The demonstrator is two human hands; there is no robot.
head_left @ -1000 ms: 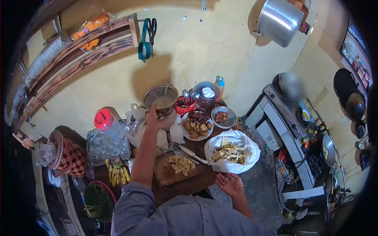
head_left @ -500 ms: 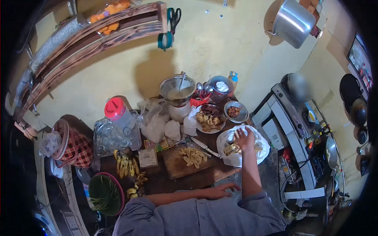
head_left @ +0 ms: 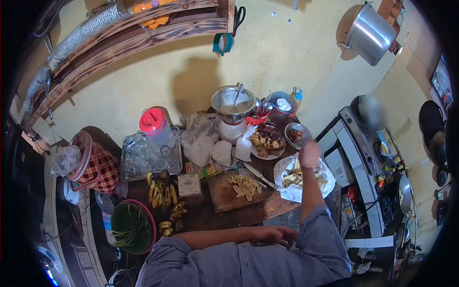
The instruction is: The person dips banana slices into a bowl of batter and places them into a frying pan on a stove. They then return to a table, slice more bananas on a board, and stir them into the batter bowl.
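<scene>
My right hand (head_left: 310,154) is raised at the far edge of a white plastic bag (head_left: 285,193), close to a strainer (head_left: 298,135) of brown pieces. Motion smears its fingers, so what they hold, if anything, is hidden. Pale peels (head_left: 292,179) lie in the bag. My left hand (head_left: 276,235) rests in front of my torso, fingers loosely apart and nothing in them. Sliced banana pieces (head_left: 245,187) are spread on a wooden cutting board (head_left: 221,198), and a knife (head_left: 257,174) lies by its far right corner.
Bananas (head_left: 161,193), a tray of glasses (head_left: 128,170), a red-lidded jug (head_left: 154,125) and plastic bags (head_left: 197,141) stand left. Behind are a metal bowl (head_left: 224,112) and a plate of brown food (head_left: 266,142). A green basin (head_left: 125,228) sits lower left, a stove (head_left: 356,138) right.
My right hand has moved from over the white bag toward its far edge and the strainer, and is now blurred. My left hand stays near my torso. The view has shifted.
</scene>
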